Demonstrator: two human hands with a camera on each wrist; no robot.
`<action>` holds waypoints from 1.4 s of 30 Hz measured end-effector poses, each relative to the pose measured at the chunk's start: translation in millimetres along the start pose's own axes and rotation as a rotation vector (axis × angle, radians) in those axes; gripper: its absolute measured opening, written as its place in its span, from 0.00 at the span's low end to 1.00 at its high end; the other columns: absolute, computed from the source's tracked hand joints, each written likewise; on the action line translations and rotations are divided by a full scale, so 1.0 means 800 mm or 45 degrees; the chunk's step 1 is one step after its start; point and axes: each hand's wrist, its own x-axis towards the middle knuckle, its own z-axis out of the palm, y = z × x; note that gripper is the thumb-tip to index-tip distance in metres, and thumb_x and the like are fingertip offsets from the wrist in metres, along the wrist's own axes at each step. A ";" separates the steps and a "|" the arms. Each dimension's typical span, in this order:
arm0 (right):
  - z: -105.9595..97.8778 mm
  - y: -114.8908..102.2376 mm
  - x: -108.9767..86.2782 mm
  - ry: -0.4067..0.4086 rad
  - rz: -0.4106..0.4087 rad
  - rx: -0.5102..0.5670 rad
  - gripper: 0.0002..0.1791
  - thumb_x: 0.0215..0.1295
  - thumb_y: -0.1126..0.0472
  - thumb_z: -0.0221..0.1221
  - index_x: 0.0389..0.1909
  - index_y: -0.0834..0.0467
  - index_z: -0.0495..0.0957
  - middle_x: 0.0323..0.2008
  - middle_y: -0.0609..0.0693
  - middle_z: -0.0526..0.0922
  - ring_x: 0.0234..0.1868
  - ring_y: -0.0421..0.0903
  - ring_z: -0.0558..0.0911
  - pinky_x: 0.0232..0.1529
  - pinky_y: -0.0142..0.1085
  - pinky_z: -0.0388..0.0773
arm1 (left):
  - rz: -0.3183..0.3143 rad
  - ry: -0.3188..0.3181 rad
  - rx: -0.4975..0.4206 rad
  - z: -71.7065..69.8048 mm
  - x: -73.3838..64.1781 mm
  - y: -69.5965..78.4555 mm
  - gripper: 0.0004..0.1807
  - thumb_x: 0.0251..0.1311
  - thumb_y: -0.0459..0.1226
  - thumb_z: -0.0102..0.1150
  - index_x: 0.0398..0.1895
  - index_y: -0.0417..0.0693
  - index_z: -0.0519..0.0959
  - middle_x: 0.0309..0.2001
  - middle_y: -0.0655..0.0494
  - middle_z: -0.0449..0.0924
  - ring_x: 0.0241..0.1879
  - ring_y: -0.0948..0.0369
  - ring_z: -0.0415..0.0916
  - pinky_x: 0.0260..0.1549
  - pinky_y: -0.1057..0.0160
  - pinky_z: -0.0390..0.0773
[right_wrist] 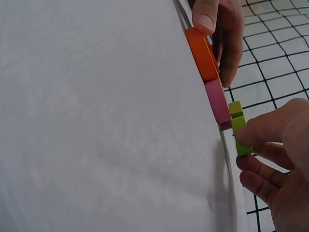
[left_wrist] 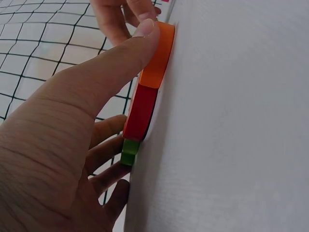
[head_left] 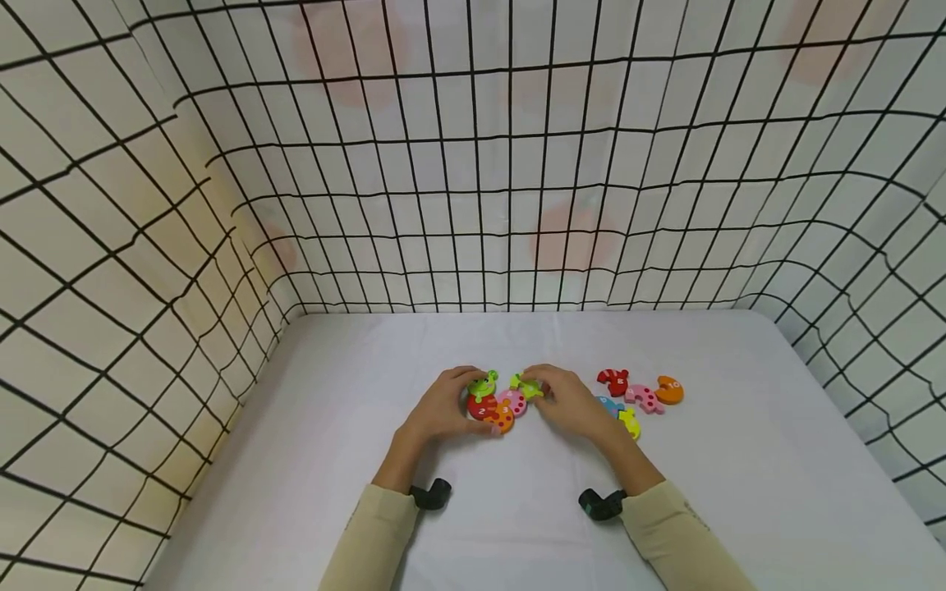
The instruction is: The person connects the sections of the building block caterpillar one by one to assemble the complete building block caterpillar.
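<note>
Several wooden puzzle pieces lie joined in a curve on the white table: a green frog-like head piece [head_left: 483, 387], a red piece [head_left: 480, 407] marked 2, an orange piece [head_left: 503, 416] marked 3 and a pink dotted piece [head_left: 515, 400]. Around their left side, my left hand [head_left: 440, 410] holds them, its thumb on the orange piece's edge and its fingers by the green head. My right hand [head_left: 572, 402] pinches a light green piece [right_wrist: 238, 128] between thumb and fingers, beside the pink piece's end and, in the right wrist view, slightly raised off the cloth.
Right of my right hand lie more pieces: red [head_left: 615, 381], pink [head_left: 645, 399], orange [head_left: 670, 390], yellow [head_left: 630, 423] and a partly hidden blue one [head_left: 608, 405]. A black wire grid [head_left: 510, 185] over pale walls surrounds the white tabletop [head_left: 510, 525] at the back and sides.
</note>
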 end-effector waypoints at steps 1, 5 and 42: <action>-0.001 0.000 0.000 0.003 0.004 -0.010 0.22 0.68 0.67 0.64 0.62 0.55 0.80 0.64 0.52 0.80 0.43 0.44 0.77 0.46 0.38 0.80 | -0.003 -0.003 0.001 0.000 0.001 0.001 0.53 0.38 0.65 0.79 0.71 0.58 0.74 0.73 0.54 0.70 0.74 0.52 0.65 0.71 0.44 0.70; -0.003 0.000 0.001 -0.001 0.027 -0.032 0.22 0.67 0.67 0.64 0.63 0.56 0.80 0.64 0.52 0.80 0.42 0.44 0.77 0.45 0.38 0.81 | -0.005 -0.010 0.010 0.000 0.002 0.003 0.52 0.39 0.65 0.79 0.71 0.59 0.74 0.73 0.54 0.70 0.74 0.52 0.65 0.71 0.44 0.70; -0.060 0.051 -0.059 0.041 0.131 -0.038 0.21 0.68 0.57 0.67 0.60 0.54 0.81 0.60 0.53 0.82 0.57 0.54 0.81 0.60 0.55 0.80 | 0.023 -0.031 -0.038 0.002 0.001 0.001 0.54 0.39 0.66 0.79 0.72 0.58 0.73 0.74 0.55 0.67 0.76 0.53 0.61 0.72 0.47 0.68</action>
